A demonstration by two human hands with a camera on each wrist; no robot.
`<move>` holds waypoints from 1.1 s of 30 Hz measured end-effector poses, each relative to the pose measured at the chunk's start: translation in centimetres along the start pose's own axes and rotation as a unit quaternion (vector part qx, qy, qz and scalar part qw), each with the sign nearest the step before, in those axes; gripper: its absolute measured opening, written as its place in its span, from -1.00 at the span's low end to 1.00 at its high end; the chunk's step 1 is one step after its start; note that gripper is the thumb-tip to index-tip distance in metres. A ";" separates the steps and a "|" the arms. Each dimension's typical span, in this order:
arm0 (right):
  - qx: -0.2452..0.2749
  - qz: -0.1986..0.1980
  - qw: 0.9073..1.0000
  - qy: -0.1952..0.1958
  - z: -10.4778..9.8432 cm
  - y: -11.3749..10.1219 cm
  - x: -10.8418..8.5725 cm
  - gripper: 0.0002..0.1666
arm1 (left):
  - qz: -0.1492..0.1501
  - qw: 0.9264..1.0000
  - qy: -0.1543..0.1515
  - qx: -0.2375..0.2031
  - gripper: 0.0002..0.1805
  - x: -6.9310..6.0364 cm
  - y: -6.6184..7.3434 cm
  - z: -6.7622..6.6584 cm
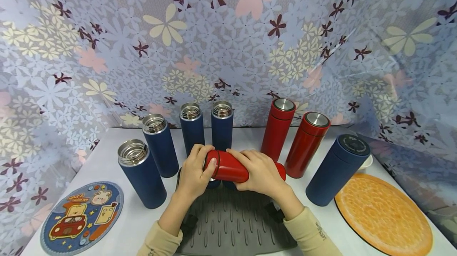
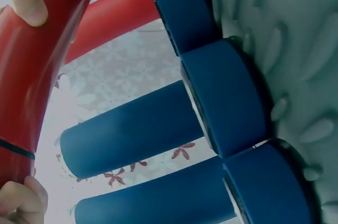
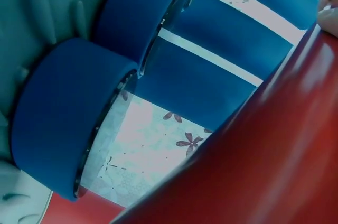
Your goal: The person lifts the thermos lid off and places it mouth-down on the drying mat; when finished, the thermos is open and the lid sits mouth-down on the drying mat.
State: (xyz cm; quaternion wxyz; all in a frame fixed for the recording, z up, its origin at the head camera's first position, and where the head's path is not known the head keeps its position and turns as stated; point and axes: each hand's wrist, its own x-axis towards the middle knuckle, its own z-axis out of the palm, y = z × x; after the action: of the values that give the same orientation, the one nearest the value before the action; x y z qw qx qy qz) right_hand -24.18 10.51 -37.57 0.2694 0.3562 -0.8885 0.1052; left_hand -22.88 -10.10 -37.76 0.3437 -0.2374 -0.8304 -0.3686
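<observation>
A red thermos (image 1: 233,166) is held tilted near horizontal above the grey ribbed mat (image 1: 228,224). My left hand (image 1: 194,170) grips its lid end, just past the dark seam line. Around the body curls my right hand (image 1: 260,172). In the left wrist view, fingertips (image 2: 21,200) rest on the lid below the seam. Several blue lids (image 2: 227,97) lie in a row on the mat's far part, mostly hidden by the hands in the head view. The red body (image 3: 274,160) fills the lower right of the right wrist view.
Several lidless blue thermoses (image 1: 144,180) stand left and behind. Two red thermoses (image 1: 278,129) with silver tops and a blue one (image 1: 333,172) with a dark top stand right. A cartoon round mat (image 1: 83,216) lies left, an orange round mat (image 1: 385,212) right.
</observation>
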 end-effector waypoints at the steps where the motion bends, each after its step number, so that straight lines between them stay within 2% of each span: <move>1: -0.012 -0.005 1.000 0.006 0.0 0.0 0.0 -0.01 | -0.013 1.000 0.001 -0.003 -0.67 0.0 0.1 0.0; 3: -0.042 -0.016 0.999 0.019 -0.2 0.0 0.2 0.00 | -0.045 0.999 -0.004 -0.013 -0.69 0.0 0.2 0.1; 6: -0.083 -0.031 0.995 0.040 -0.6 0.2 0.4 0.02 | -0.089 0.995 -0.026 -0.030 -0.69 0.3 0.5 0.0; 8: -0.099 -0.033 0.994 0.044 -1.0 0.4 0.4 0.02 | -0.105 0.992 -0.055 -0.041 -0.66 0.5 0.5 -0.2; 10: -0.103 -0.034 0.993 0.039 -1.2 0.7 0.4 0.01 | -0.115 0.987 -0.099 -0.059 -0.58 0.8 0.5 -0.6; 12: -0.106 -0.032 0.993 0.028 -1.5 0.9 0.3 0.02 | -0.125 0.975 -0.154 -0.095 -0.46 0.9 0.3 -1.1; 14: -0.105 -0.029 0.994 0.015 -1.8 1.2 0.2 0.03 | -0.129 0.959 -0.204 -0.145 -0.29 1.0 0.0 -1.6; 17: -0.101 -0.020 0.995 0.003 -2.4 1.6 -0.1 0.05 | -0.095 0.940 -0.249 -0.214 -0.05 1.1 -0.7 -2.1; 19: -0.097 -0.015 0.995 -0.003 -2.7 1.9 -0.3 0.06 | -0.063 0.932 -0.257 -0.247 -0.04 1.2 -1.1 -2.4; 21: -0.094 -0.014 0.995 -0.006 -2.8 2.0 -0.4 0.06 | -0.039 0.930 -0.256 -0.260 -0.14 1.3 -1.3 -2.7; 24: -0.092 -0.017 0.996 -0.008 -2.8 2.0 -0.4 0.06 | -0.034 0.929 -0.250 -0.270 -0.29 1.3 -1.5 -2.9; 28: -0.096 -0.028 0.995 -0.005 -2.8 1.8 -0.3 0.05 | -0.048 0.932 -0.242 -0.264 -0.33 1.2 -1.7 -3.0; 33: -0.103 -0.040 0.994 0.004 -2.8 1.5 -0.3 0.05 | -0.113 0.931 -0.251 -0.240 -0.30 1.1 -1.9 -3.2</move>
State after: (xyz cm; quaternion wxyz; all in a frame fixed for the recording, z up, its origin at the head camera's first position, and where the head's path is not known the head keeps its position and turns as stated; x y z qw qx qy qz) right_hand -23.94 12.80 -35.39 0.3118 0.3618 -0.8785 0.0038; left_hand -23.56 -13.55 -36.20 0.0127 -0.3018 -0.7979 -0.5217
